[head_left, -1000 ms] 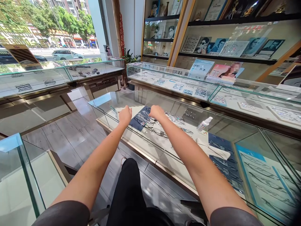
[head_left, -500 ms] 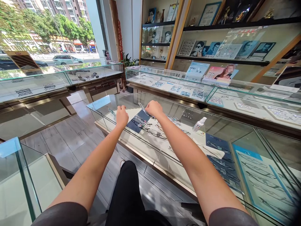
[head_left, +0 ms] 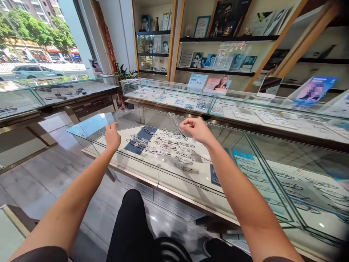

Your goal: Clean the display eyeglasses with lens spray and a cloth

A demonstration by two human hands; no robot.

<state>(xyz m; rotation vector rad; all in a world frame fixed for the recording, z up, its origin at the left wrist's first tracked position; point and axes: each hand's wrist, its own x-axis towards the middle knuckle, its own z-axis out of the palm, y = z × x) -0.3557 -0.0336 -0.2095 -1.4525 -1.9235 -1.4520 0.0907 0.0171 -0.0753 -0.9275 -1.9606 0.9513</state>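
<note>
My right hand [head_left: 196, 130] is closed on a pair of eyeglasses [head_left: 178, 125] with a thin frame, held tilted above the glass display case [head_left: 159, 168]. Farther left, over the case's left end, my left hand [head_left: 112, 137] has its fingers curled together. A thin, rounded, lens-like edge shows just left of these fingers, but I cannot make out what it belongs to. Between and below my hands, several pairs of glasses [head_left: 165, 145] lie in rows inside the case, some on a dark blue sheet [head_left: 136, 146].
Another glass counter [head_left: 163, 96] with frames runs along the back, and one [head_left: 68, 91] stands at the left by the window. Shelves [head_left: 215, 40] with pictures and trophies line the wall. A blue-edged tray of glasses [head_left: 253, 171] lies right of my right forearm. Grey floor [head_left: 43, 174] shows at left.
My view has swung right, bringing in more of the counters there. The eyeglasses in my right hand now stand out more plainly, farther from my left hand. The white spray bottle no longer shows.
</note>
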